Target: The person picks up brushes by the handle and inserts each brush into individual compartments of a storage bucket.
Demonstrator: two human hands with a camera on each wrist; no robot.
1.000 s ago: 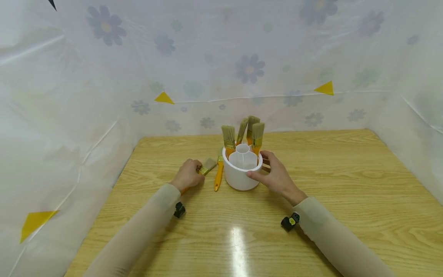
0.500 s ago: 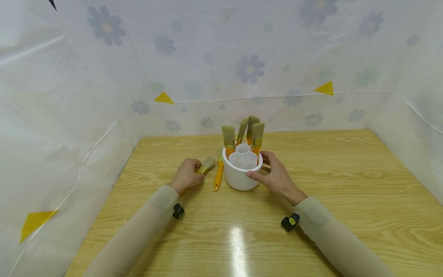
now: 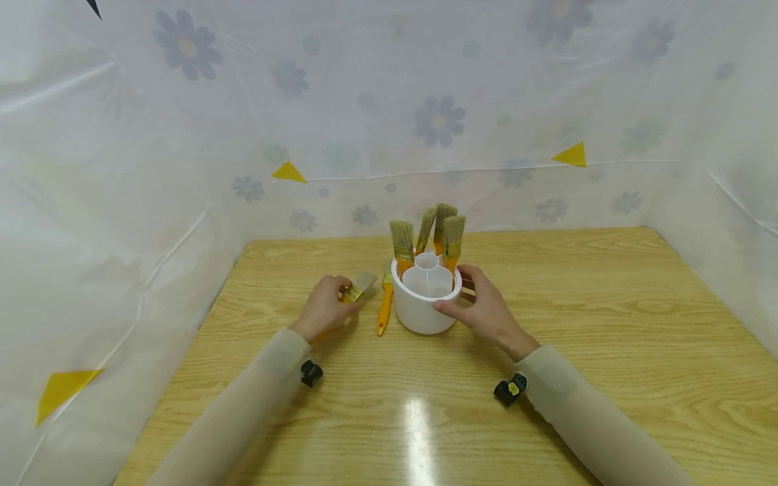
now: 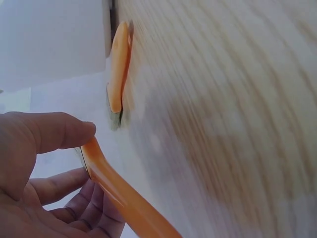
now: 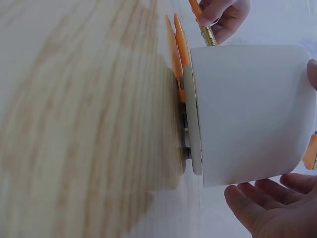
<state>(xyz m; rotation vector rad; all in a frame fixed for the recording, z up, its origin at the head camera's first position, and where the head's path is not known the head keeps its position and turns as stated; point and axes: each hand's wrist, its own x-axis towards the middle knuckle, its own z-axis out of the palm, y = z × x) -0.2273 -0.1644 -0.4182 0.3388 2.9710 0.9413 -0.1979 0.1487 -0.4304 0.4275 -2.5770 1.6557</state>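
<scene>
Between thumb and fingers, my left hand (image 3: 325,307) pinches a paintbrush (image 3: 364,282), bristles pointing away to the right. In the left wrist view its orange handle (image 4: 129,201) slants down past the fingers, raised off the table. My right hand (image 3: 486,310) grips the right side of a white round brush holder (image 3: 419,314), thumb in front and fingers around the side. Several paintbrushes (image 3: 402,237) stand bristles up in the holder's rear compartments. Another paintbrush (image 3: 385,307) lies on the table just left of the holder, its handle towards me.
The wooden table (image 3: 577,304) carries these things. White flower-printed sheeting (image 3: 365,101) hangs behind it and on both sides, with yellow triangles (image 3: 571,155) on it. In the right wrist view the holder's base (image 5: 193,124) stands on the table.
My left hand has drifted slightly left and away from me, and the paintbrush in it has shifted left with it. The right hand and the holder stay put.
</scene>
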